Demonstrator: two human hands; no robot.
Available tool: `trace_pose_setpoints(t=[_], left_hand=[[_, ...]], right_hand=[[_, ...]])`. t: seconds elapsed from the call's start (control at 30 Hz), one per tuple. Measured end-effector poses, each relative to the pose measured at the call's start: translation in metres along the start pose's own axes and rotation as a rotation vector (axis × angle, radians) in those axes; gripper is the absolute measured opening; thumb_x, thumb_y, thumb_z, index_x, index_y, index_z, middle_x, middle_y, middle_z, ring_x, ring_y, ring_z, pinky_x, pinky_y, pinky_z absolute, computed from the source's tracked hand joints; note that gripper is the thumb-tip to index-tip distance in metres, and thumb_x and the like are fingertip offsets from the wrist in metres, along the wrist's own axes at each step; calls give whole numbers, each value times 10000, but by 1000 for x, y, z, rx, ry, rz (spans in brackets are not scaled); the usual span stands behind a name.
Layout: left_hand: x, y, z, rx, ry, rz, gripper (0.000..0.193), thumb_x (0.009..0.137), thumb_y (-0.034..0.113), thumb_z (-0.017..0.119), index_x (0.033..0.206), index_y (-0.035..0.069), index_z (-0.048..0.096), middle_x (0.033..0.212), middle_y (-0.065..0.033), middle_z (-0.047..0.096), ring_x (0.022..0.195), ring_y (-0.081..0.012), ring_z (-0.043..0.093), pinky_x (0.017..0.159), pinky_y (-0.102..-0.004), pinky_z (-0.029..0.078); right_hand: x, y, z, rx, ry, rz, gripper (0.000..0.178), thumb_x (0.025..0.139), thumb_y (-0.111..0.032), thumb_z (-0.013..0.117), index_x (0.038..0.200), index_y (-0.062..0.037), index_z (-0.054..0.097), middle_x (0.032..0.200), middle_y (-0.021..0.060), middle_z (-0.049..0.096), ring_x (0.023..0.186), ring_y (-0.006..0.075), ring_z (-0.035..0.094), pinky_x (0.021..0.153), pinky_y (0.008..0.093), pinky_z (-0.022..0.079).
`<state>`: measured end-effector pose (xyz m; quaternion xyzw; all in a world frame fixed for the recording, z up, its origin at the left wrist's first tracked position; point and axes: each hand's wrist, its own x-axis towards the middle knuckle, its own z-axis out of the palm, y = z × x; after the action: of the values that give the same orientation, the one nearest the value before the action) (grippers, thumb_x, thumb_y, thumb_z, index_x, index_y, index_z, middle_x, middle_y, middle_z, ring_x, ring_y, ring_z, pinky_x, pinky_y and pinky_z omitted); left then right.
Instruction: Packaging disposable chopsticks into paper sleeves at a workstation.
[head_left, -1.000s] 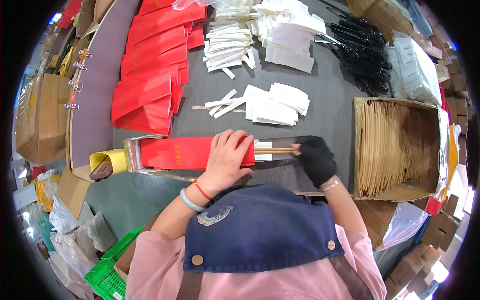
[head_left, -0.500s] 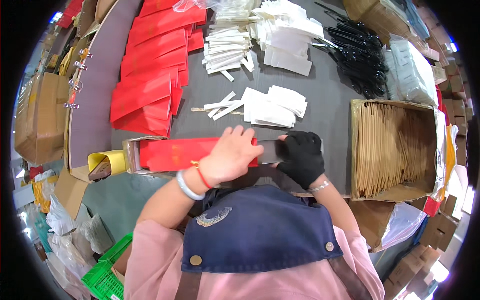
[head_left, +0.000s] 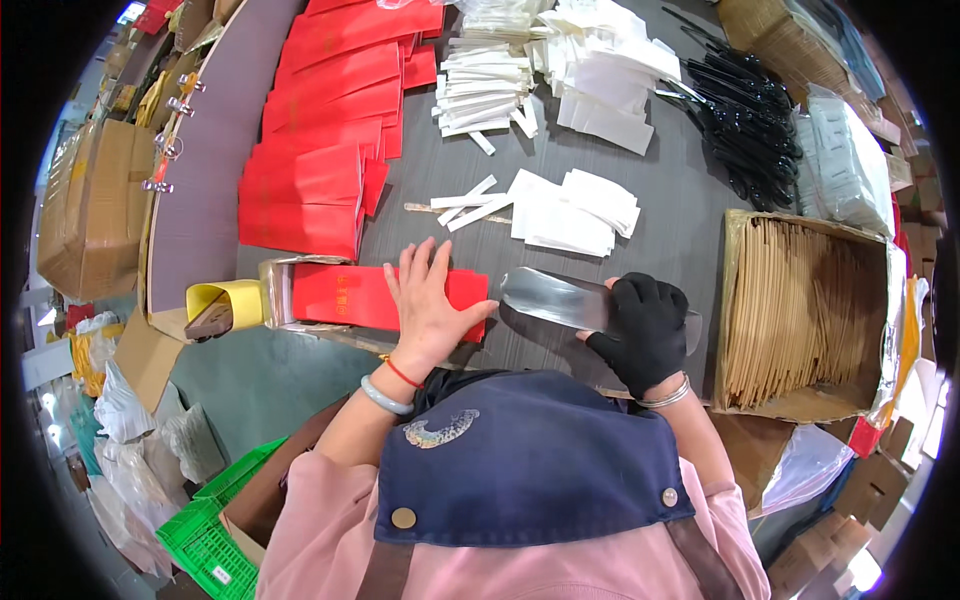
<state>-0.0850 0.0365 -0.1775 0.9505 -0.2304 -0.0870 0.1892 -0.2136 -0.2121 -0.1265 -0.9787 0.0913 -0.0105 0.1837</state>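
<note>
A long red paper envelope (head_left: pixel 345 297) with gold print lies near the table's front edge. Its left end is in a small open carton (head_left: pixel 277 292). My left hand (head_left: pixel 425 300) rests over the envelope's right part, fingers spread and thumb by its right end. In a black fingerless glove, my right hand (head_left: pixel 645 325) grips a shiny, curved, shoehorn-like scoop (head_left: pixel 545 297). The scoop's rounded tip points left, a short gap from the envelope. Just beyond lie white cards (head_left: pixel 565 225) and narrow white strips (head_left: pixel 468 203).
Overlapping red envelopes (head_left: pixel 300 195) cover the far left, beside a low partition (head_left: pixel 200 150). White strips (head_left: pixel 485 85), white cards (head_left: pixel 610 85) and black long-handled utensils (head_left: pixel 745 120) lie at the back. A carton of thin wooden pieces (head_left: pixel 800 310) stands at right. A yellow holder (head_left: pixel 235 300) is at left.
The scoop, whose tip was at the red envelope's right end, has moved right with my right hand and is now apart from it. My left hand's fingers have spread wider.
</note>
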Motion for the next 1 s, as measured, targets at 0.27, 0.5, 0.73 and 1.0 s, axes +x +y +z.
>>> trace_pose_setpoints(t=[0.27, 0.5, 0.73, 1.0], left_hand=[[2, -3, 0, -108, 6, -6, 928, 676, 436, 836, 1392, -11, 451, 1450, -195, 427, 1415, -368, 276, 1163, -588, 88], [49, -4, -7, -160, 8, 152, 568, 753, 294, 791, 1226, 55, 588, 1267, -154, 540, 1217, -345, 467, 1029, -512, 332], [95, -15, 8, 18, 138, 185, 107, 772, 151, 742, 820, 120, 652, 893, -62, 583, 900, -303, 559, 753, -440, 413], [100, 49, 21, -208, 130, 466, 225, 750, 132, 759, 930, 87, 633, 975, -88, 574, 934, -309, 541, 822, -414, 454]], right_hand=[[13, -13, 25, 131, -186, -77, 656, 662, -454, 792, 1169, -84, 601, 1136, 123, 586, 1090, 317, 541, 982, 476, 349], [25, -15, 45, 150, -6, -169, 586, 703, -401, 799, 1169, -94, 617, 1189, 115, 604, 1146, 317, 519, 986, 453, 360], [-49, 129, -17, 96, 532, 391, 349, 831, -161, 748, 1132, -21, 637, 1116, 113, 646, 1040, 251, 607, 912, 360, 473], [-147, 246, -31, -31, 427, 960, 318, 891, -211, 687, 1111, 15, 647, 1099, 142, 671, 1005, 272, 643, 885, 368, 501]])
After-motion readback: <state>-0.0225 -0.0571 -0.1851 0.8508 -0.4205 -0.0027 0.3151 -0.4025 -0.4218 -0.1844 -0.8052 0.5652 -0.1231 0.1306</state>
